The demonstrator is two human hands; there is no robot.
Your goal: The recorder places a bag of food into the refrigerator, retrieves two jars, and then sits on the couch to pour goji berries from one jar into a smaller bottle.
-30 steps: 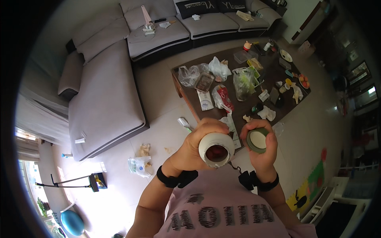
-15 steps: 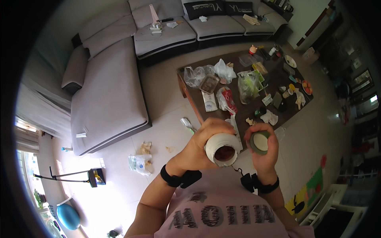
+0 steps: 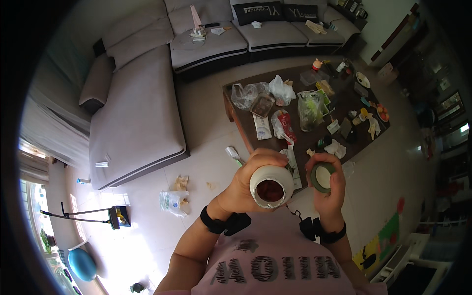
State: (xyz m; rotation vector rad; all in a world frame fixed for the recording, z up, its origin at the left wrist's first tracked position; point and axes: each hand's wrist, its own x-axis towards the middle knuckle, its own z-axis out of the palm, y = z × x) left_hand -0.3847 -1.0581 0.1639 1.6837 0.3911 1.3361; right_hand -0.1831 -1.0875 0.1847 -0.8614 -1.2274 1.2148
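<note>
My left hand (image 3: pixel 240 183) is wrapped round a white bottle (image 3: pixel 256 173), its open mouth tilted toward me. Reddish-brown contents (image 3: pixel 270 191) show inside; I cannot make out what they are. A green lid (image 3: pixel 314 173) with a pale inner face is gripped in my right hand (image 3: pixel 332 196), the inside turned toward me. Bottle and lid are apart, held in front of my chest side by side. Beyond them stands a dark low table (image 3: pixel 241 123) covered with clutter.
On the table lie plastic bags (image 3: pixel 310 110), a clear food tray (image 3: pixel 262 104), a red package (image 3: pixel 285 128) and a plate of fruit (image 3: pixel 382 112). A grey sofa (image 3: pixel 137 118) runs along the left and back. Floor litter (image 3: pixel 174 201) and a long-handled dustpan (image 3: pixel 118 217) lie at left.
The bottle has shifted slightly left and turned, so its mouth shows more of the contents. My right hand still holds the lid, nearly unmoved.
</note>
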